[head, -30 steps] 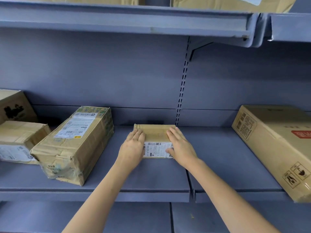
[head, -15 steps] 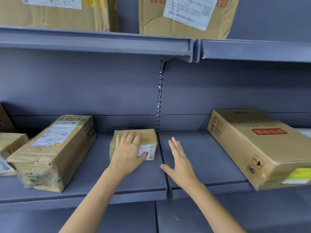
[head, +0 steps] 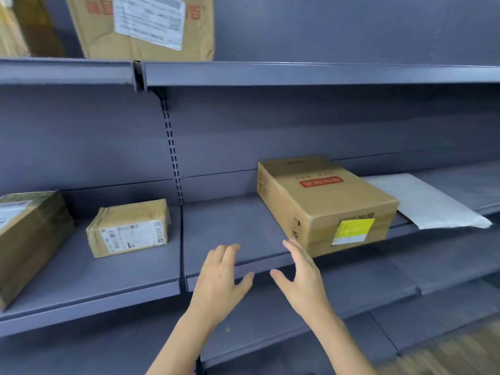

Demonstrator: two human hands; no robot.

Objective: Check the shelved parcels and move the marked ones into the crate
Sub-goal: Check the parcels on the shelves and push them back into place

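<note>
From the head camera I see both hands empty, fingers spread and relaxed: the left hand (head: pixel 220 280) and the right hand (head: pixel 300 277) hang over the front lip of the shelf (head: pixel 232 228). The big box (head: pixel 322 201) with the yellow sticker (head: pixel 354 229) lies on that shelf just right of my right hand, its near end overhanging the edge. I judge it stiff cardboard, possibly heavy; I'd take it by both long sides. The small parcel (head: pixel 130 228) sits well to the left.
</note>
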